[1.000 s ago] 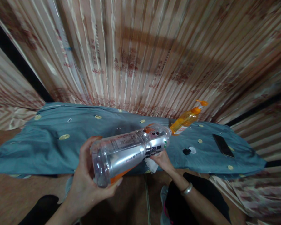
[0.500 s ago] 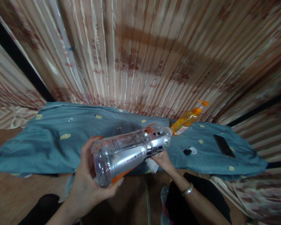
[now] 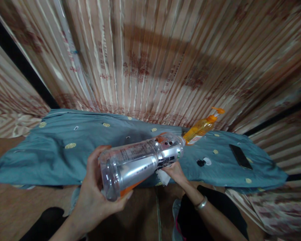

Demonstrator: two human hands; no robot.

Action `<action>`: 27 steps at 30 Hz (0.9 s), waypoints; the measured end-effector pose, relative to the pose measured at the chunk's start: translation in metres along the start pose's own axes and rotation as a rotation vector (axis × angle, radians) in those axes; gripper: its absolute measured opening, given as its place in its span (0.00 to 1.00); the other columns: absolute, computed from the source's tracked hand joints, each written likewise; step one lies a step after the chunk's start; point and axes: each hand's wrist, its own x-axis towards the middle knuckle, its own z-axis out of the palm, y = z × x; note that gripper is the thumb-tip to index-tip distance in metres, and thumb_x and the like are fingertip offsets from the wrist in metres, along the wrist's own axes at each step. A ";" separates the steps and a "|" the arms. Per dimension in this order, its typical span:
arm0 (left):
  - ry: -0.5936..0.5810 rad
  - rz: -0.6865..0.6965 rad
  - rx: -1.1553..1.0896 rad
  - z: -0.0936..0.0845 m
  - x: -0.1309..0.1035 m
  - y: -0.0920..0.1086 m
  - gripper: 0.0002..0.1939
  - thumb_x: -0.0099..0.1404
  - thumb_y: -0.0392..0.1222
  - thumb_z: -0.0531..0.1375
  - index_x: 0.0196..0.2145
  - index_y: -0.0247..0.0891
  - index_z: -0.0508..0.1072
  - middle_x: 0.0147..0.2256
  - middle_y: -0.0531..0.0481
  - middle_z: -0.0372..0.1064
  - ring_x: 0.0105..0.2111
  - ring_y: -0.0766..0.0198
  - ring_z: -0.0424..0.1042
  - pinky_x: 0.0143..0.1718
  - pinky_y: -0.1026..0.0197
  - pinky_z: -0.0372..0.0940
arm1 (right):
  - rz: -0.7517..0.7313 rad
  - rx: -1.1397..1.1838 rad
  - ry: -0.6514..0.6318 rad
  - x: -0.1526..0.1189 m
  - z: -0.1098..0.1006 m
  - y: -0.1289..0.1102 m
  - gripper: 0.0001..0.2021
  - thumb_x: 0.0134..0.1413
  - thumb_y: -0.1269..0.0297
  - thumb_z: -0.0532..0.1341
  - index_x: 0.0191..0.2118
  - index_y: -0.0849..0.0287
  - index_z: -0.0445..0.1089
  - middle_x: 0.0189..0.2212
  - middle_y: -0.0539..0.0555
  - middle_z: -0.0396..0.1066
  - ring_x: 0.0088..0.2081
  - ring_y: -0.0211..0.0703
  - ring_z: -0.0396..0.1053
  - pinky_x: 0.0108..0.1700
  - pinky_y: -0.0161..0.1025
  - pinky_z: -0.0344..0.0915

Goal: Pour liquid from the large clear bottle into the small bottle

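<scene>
A clear plastic bottle [image 3: 137, 165] with a silver and orange label lies nearly sideways in the air, its base towards me. My left hand [image 3: 94, 187] is closed around the base end. Behind and below the far half of the bottle, my right hand [image 3: 174, 172] is closed on a frayed white cloth [image 3: 163, 177]; its fingertips are hidden by the bottle. Beyond the bottle's far end stands an orange pump bottle [image 3: 199, 130] with a white label.
A teal patterned sheet [image 3: 52, 157] covers the low surface before me. On its right lie a black phone [image 3: 240, 156], a small black object [image 3: 201, 162] and a white disc [image 3: 207, 161]. A pleated curtain [image 3: 150, 67] hangs behind.
</scene>
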 end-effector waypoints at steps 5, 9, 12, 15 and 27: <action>0.044 -0.050 -0.057 0.004 -0.002 0.008 0.42 0.49 0.44 0.69 0.60 0.46 0.57 0.49 0.45 0.75 0.45 0.46 0.80 0.44 0.47 0.78 | -0.017 0.009 0.015 0.000 0.000 -0.001 0.18 0.43 0.52 0.71 0.39 0.59 0.79 0.37 0.57 0.83 0.40 0.57 0.81 0.46 0.49 0.76; 0.052 -0.085 -0.072 0.006 -0.003 0.011 0.43 0.48 0.44 0.69 0.60 0.46 0.58 0.48 0.46 0.75 0.44 0.46 0.80 0.42 0.48 0.78 | -0.015 0.001 0.021 0.000 0.001 -0.001 0.16 0.42 0.52 0.71 0.35 0.57 0.79 0.36 0.56 0.83 0.39 0.57 0.81 0.45 0.49 0.76; 0.057 -0.081 -0.070 0.006 -0.003 0.010 0.43 0.48 0.44 0.68 0.60 0.46 0.58 0.47 0.46 0.76 0.44 0.46 0.80 0.43 0.48 0.78 | -0.008 0.004 0.014 0.001 0.001 -0.001 0.15 0.41 0.53 0.71 0.34 0.57 0.79 0.35 0.56 0.83 0.39 0.57 0.81 0.45 0.49 0.76; 0.055 -0.068 -0.072 0.006 -0.003 0.009 0.42 0.48 0.44 0.69 0.59 0.47 0.59 0.47 0.47 0.76 0.43 0.47 0.80 0.42 0.48 0.78 | 0.006 0.010 0.027 0.000 0.001 -0.004 0.15 0.40 0.54 0.72 0.34 0.57 0.79 0.36 0.56 0.83 0.39 0.57 0.80 0.45 0.48 0.76; 0.041 -0.035 -0.046 0.005 -0.003 0.007 0.42 0.50 0.45 0.68 0.61 0.47 0.57 0.49 0.47 0.75 0.44 0.49 0.80 0.43 0.50 0.78 | 0.015 0.016 0.010 0.000 0.000 -0.005 0.13 0.40 0.53 0.71 0.30 0.57 0.78 0.34 0.57 0.83 0.37 0.58 0.80 0.43 0.48 0.75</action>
